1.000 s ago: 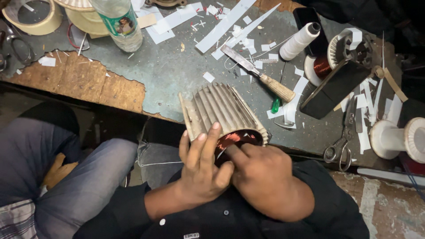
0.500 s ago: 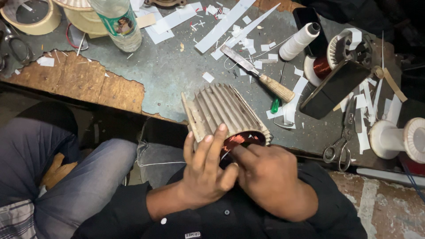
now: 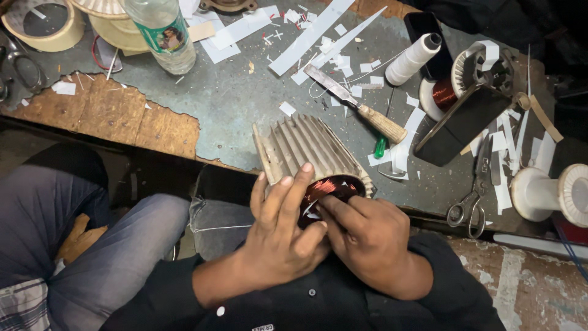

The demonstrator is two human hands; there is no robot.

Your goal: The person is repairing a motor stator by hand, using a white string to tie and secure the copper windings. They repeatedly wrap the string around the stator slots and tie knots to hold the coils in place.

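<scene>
A ribbed grey motor housing (image 3: 306, 147) lies on its side at the near edge of the workbench, its open end toward me. Reddish copper wire windings (image 3: 324, 189) show inside that end. My left hand (image 3: 278, 236) lies over the left rim, fingers spread flat against the housing and windings. My right hand (image 3: 367, 236) is at the right of the opening, fingertips pressing into the copper coils. Both hands touch each other at the opening and cover its lower half.
On the bench lie a wooden-handled knife (image 3: 358, 104), scissors (image 3: 468, 205), a white thread spool (image 3: 413, 58), a copper wire reel (image 3: 442, 95), a plastic bottle (image 3: 162, 30), a tape roll (image 3: 43, 21) and many white paper strips. A person's jeans-clad leg (image 3: 92, 245) is at left.
My left fingers have shifted slightly up along the housing rim, and my right fingertips have moved a little within the windings. The housing stays in place.
</scene>
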